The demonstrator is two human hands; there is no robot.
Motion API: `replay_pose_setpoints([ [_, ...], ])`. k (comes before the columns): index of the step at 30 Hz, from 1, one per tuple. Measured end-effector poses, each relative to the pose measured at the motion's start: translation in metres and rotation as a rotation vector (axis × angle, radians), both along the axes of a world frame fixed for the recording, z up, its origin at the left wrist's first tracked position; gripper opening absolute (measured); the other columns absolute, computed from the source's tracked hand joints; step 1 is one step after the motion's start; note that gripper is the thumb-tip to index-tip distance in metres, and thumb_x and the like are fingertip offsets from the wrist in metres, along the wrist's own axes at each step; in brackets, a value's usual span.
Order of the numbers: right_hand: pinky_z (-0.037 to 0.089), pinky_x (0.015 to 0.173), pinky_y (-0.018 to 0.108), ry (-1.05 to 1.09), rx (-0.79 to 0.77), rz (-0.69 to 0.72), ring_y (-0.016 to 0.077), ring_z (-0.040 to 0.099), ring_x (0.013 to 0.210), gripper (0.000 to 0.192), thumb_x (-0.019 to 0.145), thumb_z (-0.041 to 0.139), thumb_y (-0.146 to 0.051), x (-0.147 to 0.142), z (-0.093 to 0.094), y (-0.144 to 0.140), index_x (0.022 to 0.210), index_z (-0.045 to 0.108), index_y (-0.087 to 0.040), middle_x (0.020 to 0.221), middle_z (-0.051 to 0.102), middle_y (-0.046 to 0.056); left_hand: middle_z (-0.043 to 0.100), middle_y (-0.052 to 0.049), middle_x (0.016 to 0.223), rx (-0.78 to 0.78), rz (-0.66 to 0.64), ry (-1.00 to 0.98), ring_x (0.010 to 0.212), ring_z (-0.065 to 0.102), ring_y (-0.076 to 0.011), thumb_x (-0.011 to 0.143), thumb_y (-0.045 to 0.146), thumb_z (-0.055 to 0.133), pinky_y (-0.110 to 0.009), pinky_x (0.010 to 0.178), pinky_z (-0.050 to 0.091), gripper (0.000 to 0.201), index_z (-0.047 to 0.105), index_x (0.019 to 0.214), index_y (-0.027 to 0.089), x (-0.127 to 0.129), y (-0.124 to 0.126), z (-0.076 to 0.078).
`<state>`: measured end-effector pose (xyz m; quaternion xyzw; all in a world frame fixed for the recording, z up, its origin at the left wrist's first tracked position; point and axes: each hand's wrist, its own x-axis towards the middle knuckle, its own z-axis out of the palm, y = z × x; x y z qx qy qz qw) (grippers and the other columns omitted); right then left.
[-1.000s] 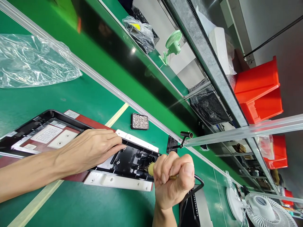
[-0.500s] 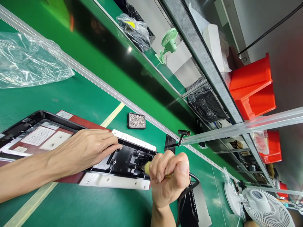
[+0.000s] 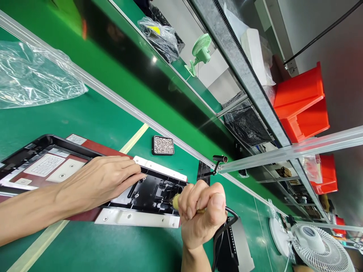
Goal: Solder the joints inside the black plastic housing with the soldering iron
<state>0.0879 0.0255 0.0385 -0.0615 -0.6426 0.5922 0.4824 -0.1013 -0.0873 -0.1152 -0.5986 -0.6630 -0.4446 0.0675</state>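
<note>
the black panel housing (image 3: pixel 147 192) was laid flat on the green bench (image 3: pixel 93 117), its long axis running from the near left toward the right, its open inner side turned up, with white mounting brackets (image 3: pixel 136 218) along both long edges at the right-hand end. the left hand (image 3: pixel 104 181) was pressed flat on the housing, fingers extended and together, fingertips pointing right toward the recessed black section. the right hand (image 3: pixel 202 215) was closed in a fist round the yellow-handled corded driver (image 3: pixel 176 201), which was held just at the housing's right end; the tool's long axis pointed leftward and slightly down into the recess, so the work point lay between the two hands, nearer the right one. the tip itself was hidden in the dark recess. a black tray of small screws (image 3: pixel 163 145) was seen beyond the housing, well apart, and a crumpled clear plastic bag (image 3: pixel 36 77) lay at far left.
</note>
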Motion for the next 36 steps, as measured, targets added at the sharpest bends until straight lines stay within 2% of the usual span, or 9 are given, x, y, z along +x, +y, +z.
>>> replay_pose_setpoints([
  [5,0.031,0.041,0.014,-0.014,0.003,-0.001,0.0070,0.021,0.042,0.054,0.131,0.052,-0.037,0.0019,0.0000,0.0004,0.080,0.040,-0.025,0.058,0.031,-0.011,0.074,0.001,0.077,0.010,0.002,0.108,0.068,0.070,-0.0248,0.134,0.046,0.051,-0.048,0.070,0.047,0.053,0.071,0.089,0.027,-0.0005,-0.0010,0.0029],
  [14,0.032,0.042,0.013,-0.001,0.003,0.007,0.0062,0.022,0.041,0.051,0.131,0.051,-0.034,0.0021,-0.0004,0.0006,0.081,0.041,-0.024,0.058,0.031,-0.011,0.073,0.001,0.076,0.016,-0.010,0.032,0.067,0.067,-0.0246,0.131,0.045,0.056,-0.047,0.069,0.046,0.051,0.072,0.086,0.028,-0.0004,-0.0005,0.0038],
  [22,0.032,0.042,0.014,-0.005,0.009,0.009,0.0066,0.022,0.041,0.052,0.130,0.051,-0.035,0.0018,-0.0004,-0.0015,0.081,0.041,-0.025,0.059,0.032,-0.011,0.075,0.000,0.080,0.001,-0.003,0.112,0.071,0.071,-0.0250,0.134,0.043,0.053,-0.047,0.072,0.049,0.051,0.072,0.090,0.027,-0.0001,-0.0004,0.0017],
  [27,0.032,0.042,0.013,-0.022,0.025,-0.005,0.0064,0.020,0.042,0.050,0.130,0.050,-0.034,0.0021,-0.0005,-0.0007,0.082,0.039,-0.025,0.059,0.031,-0.011,0.074,0.001,0.077,-0.001,-0.004,0.082,0.069,0.069,-0.0250,0.132,0.043,0.055,-0.047,0.069,0.048,0.052,0.073,0.086,0.028,-0.0004,0.0001,0.0023],
  [36,0.032,0.042,0.014,-0.012,0.017,0.011,0.0068,0.021,0.042,0.051,0.130,0.050,-0.035,0.0022,-0.0023,-0.0008,0.081,0.039,-0.025,0.059,0.032,-0.011,0.070,0.001,0.076,-0.005,0.003,0.145,0.068,0.067,-0.0239,0.134,0.040,0.052,-0.046,0.069,0.048,0.051,0.069,0.087,0.027,-0.0004,-0.0004,0.0044],
])
